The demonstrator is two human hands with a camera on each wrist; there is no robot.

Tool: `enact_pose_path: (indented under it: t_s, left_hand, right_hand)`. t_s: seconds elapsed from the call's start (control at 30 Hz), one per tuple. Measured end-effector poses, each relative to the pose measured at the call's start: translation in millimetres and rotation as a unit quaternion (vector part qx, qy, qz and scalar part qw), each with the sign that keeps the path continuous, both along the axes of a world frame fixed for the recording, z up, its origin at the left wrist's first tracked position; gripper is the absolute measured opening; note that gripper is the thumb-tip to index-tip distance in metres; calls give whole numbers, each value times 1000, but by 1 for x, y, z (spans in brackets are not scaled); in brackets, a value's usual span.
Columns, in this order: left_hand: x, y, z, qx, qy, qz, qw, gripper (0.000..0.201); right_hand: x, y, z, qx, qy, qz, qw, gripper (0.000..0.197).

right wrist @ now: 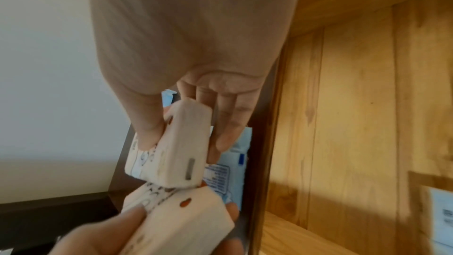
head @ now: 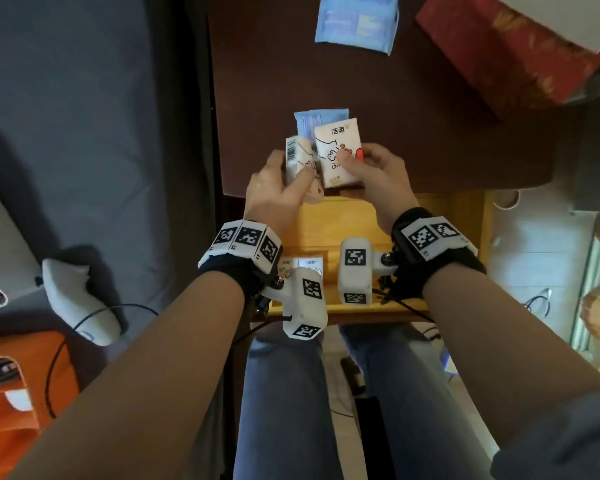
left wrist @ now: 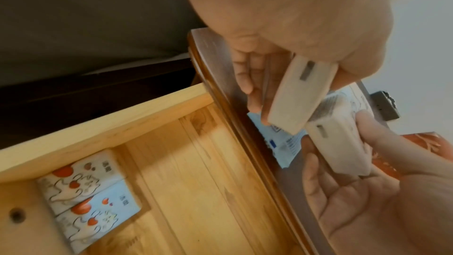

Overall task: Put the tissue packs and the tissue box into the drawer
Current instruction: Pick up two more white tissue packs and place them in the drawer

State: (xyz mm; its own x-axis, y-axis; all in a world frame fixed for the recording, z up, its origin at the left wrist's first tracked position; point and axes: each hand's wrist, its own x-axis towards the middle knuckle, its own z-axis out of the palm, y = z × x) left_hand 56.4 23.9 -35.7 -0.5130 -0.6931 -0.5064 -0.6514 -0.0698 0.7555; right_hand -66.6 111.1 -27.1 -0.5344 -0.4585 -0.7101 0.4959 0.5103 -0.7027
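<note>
Right now each hand holds one white tissue pack above the dark table's front edge: the left hand (head: 274, 188) grips the left pack (head: 297, 157) edge-up, and the right hand (head: 378, 174) pinches the right pack (head: 340, 152) face-up, thumb on its print. Both packs touch at their near corners, long axes running away from the person. Just below and toward the person lies the open drawer (head: 430, 216), two packs (left wrist: 88, 191) already flat in its near left corner. Both hands seem equally near it. A blue pack (head: 321, 117) lies on the table (head: 430, 133) behind them, another blue one (head: 357, 22) and the red box (head: 513, 50) farther back.
</note>
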Motion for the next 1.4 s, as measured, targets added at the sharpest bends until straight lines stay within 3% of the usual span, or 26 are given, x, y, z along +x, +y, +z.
enact_pose_path:
  t_s: [0.1, 0.2, 0.37, 0.57, 0.73, 0.83, 1.0, 1.1, 1.27, 1.4]
  left_hand:
    - [7, 22, -4, 17, -17, -3, 1000, 21]
    - [13, 51, -7, 43, -14, 4, 999, 27]
    - [23, 98, -15, 17, -27, 27, 999, 27]
    - [26, 140, -44, 9, -113, 13, 993, 40]
    - [30, 155, -81, 32, -155, -3, 987, 46]
    - [30, 156, -103, 44, -174, -54, 982, 51]
    - [23, 154, -132, 56, -191, -132, 971, 42]
    - [23, 151, -147, 19, -214, -161, 963, 42]
    - [24, 145, -149, -42, -237, -196, 951, 40]
    - [24, 138, -145, -52, -271, -215, 937, 37]
  right_hand:
    - [4, 25, -3, 6, -12, 12, 1000, 35]
    - [8, 57, -7, 16, -37, 25, 999, 35]
    - [10, 113, -12, 41, -68, 43, 996, 25]
    - [9, 159, -37, 98, -85, 75, 989, 42]
    - [14, 169, -77, 141, -67, 101, 982, 43]
    - [17, 170, -99, 172, -35, 121, 977, 36]
    - [16, 170, -131, 227, 32, 190, 955, 32]
    - [16, 167, -145, 249, 28, 209, 945, 35]
    - [19, 165, -157, 294, 0, 229, 928, 32]
    - [20, 167, -158, 332, 45, 187, 924, 32]
